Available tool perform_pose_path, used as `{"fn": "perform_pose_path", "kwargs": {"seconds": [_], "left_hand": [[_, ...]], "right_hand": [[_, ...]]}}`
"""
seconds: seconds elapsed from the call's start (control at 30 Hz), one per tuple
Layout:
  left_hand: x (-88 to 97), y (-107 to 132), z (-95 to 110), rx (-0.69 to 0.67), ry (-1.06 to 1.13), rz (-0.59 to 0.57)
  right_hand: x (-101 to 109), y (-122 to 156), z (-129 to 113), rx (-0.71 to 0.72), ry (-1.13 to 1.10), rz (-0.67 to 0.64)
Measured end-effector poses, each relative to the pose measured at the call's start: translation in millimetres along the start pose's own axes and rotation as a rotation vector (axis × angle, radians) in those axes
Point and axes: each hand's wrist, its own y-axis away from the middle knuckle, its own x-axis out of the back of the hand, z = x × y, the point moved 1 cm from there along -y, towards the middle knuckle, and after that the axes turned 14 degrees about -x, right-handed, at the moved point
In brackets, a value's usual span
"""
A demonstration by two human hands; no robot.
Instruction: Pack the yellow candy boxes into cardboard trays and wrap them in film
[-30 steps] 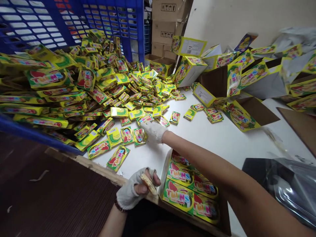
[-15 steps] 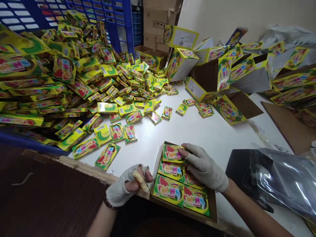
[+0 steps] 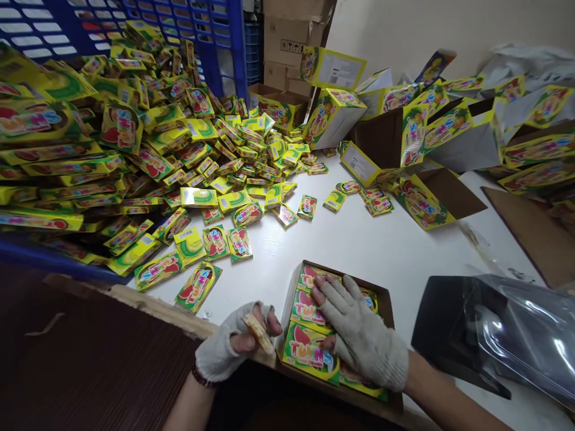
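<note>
My right hand (image 3: 357, 332), in a white knit glove, lies flat with fingers spread on the yellow-green candy packs (image 3: 308, 353) filling a shallow brown carton (image 3: 386, 299) at the table's near edge. My left hand (image 3: 233, 347), also gloved, is curled by the carton's left side and pinches a small pale piece (image 3: 258, 332) between thumb and fingers. A big heap of the same small packs (image 3: 193, 155) spills from the left onto the white table (image 3: 381, 245).
A blue plastic crate (image 3: 215, 36) stands behind the heap. Open yellow display boxes (image 3: 404, 137) and brown cartons (image 3: 287, 42) crowd the back and right. A black tray under clear plastic wrap (image 3: 503, 329) lies at the right. Dark wood floor (image 3: 90, 359) shows lower left.
My right hand came back from the loose packs with one pack, set it in the carton, and now presses flat on the packs. My left hand stayed put.
</note>
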Motion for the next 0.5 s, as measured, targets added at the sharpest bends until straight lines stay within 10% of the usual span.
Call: {"fn": "perform_pose_path", "kwargs": {"seconds": [0.3, 0.4, 0.5], "left_hand": [[-4.8, -2.8, -0.2, 0.009, 0.039, -0.005], [-8.4, -1.2, 0.8, 0.024, 0.071, 0.031], [-10.8, 0.4, 1.4, 0.001, 0.063, 0.069]], "right_hand": [[61.5, -103.8, -16.3, -0.081, -0.426, -0.274], [50.2, -168.7, -46.8, 0.010, -0.369, -0.195], [22.2, -217.7, -81.5, -0.094, -0.177, -0.404]]}}
